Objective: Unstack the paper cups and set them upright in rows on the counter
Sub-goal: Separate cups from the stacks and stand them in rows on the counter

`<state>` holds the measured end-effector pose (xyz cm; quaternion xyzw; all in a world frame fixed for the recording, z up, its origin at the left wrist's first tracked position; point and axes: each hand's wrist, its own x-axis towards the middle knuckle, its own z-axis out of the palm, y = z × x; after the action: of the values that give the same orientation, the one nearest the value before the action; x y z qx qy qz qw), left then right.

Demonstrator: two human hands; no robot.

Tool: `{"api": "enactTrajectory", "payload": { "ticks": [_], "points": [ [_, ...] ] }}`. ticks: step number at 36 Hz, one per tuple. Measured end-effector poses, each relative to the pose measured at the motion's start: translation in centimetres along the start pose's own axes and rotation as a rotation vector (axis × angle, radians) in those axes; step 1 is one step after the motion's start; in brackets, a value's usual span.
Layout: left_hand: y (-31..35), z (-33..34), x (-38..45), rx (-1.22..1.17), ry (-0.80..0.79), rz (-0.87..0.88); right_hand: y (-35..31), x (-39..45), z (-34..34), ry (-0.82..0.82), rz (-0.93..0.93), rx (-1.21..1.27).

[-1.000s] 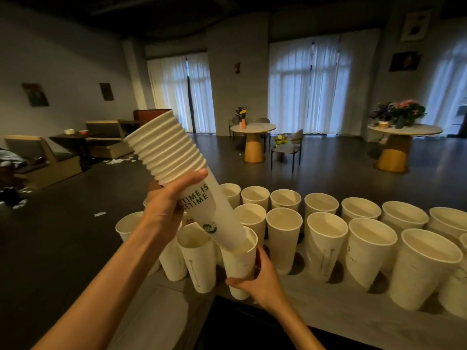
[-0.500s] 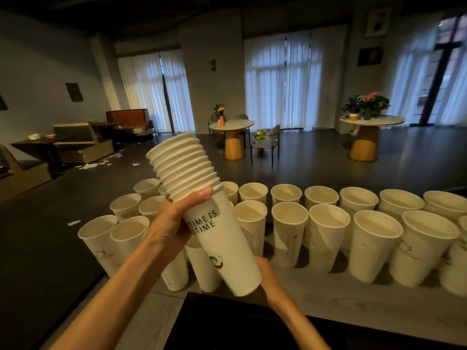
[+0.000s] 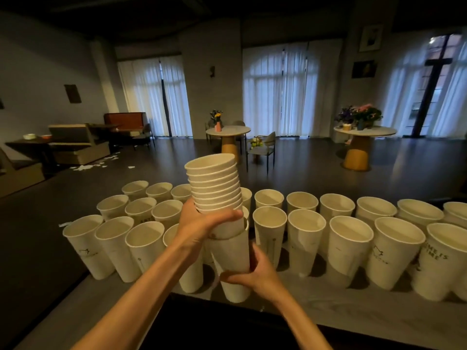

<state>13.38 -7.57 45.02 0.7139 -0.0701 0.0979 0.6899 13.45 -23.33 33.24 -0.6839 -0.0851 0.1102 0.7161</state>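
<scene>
Crowding the counter (image 3: 316,314) from nine to three o'clock, upright cups (image 3: 305,242) are standing in rows, closely ringing both hands. The left hand (image 3: 199,231) is wrapping its fingers round the stack of cups (image 3: 214,190), held upright at centre; at six o'clock below it, the right hand (image 3: 255,272) is gripping the bottom cup (image 3: 232,251), partly slid off.

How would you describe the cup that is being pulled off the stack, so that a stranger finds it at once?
Start at the grey counter covered with rows of upright paper cups. Above its near edge, the left hand grips a tall nested stack. The wanted cup is the lowest one, gripped near its base by the right hand; alone among them, it is half slid off the stack.
</scene>
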Motion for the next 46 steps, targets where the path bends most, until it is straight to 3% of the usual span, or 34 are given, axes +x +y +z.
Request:
{"api": "enactTrajectory", "payload": {
  "ticks": [7, 12, 19, 30, 36, 39, 43, 45, 46],
  "points": [
    [3.2, -1.0, 0.6, -0.135, 0.189, 0.076, 1.8, 1.4, 0.9, 0.116, 0.007, -0.085],
    [5.6, -3.3, -0.1, -0.199, 0.151, 0.138, 2.9, 1.5, 1.6, 0.070, 0.033, -0.045],
    [6.4, -6.6, -0.5, -0.223, 0.172, 0.133, 2.8, 2.2, 3.3, 0.138, 0.047, -0.042],
    [4.8, -6.6, -0.6, -0.322, -0.041, 0.022, 3.2, 0.9, 2.8, 0.198, 0.194, -0.068],
    [3.2, -4.0, -0.5, -0.369, -0.233, -0.038, 2.4, -2.1, 1.5, 0.538, 0.106, -0.158],
    [1.9, -2.0, -0.6, -0.367, -0.307, -0.089, -0.5, -4.6, 1.9, 0.609, 0.043, -0.004],
    [0.7, -0.2, -0.6, -0.376, -0.408, -0.126, -4.3, -7.0, 3.8, 0.287, -0.001, 0.424],
    [0.0, 0.3, -0.4, -0.377, -0.423, -0.135, -4.5, -7.6, 4.0, 0.155, -0.028, 0.352],
    [-0.2, 0.6, -0.3, -0.375, -0.410, -0.137, -4.4, -7.6, 4.1, 0.171, -0.038, 0.252]
  ]
}}
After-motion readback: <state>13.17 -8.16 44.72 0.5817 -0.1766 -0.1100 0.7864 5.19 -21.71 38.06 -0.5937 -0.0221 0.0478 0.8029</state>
